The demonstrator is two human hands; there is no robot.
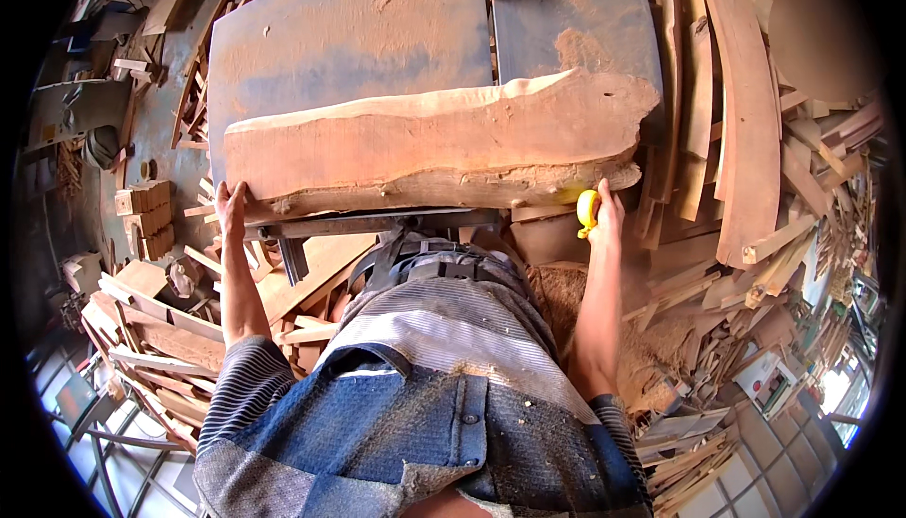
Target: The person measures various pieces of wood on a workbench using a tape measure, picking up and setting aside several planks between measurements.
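Note:
A long, thick wooden slab [425, 141] with wavy natural edges lies across a metal machine table [368, 18] in front of me. At its left end, my left hand [232, 201] grips the near corner, with the fingers closed on the wood. My right hand [609, 213] is closed around a small rounded yellow thing [587, 210] that looks like a tape measure. Its fingertips reach the slab's rough near edge close to the right end. Part of the yellow thing is hidden by the fingers.
Sawdust lies on the table and on a second metal plate [576, 18], with a narrow gap between them. Long boards [746, 122] lean at the right. Offcuts [160, 339] pile up at the left, near stacked small blocks [144, 211]. Scrap wood [802, 188] crowds the far right.

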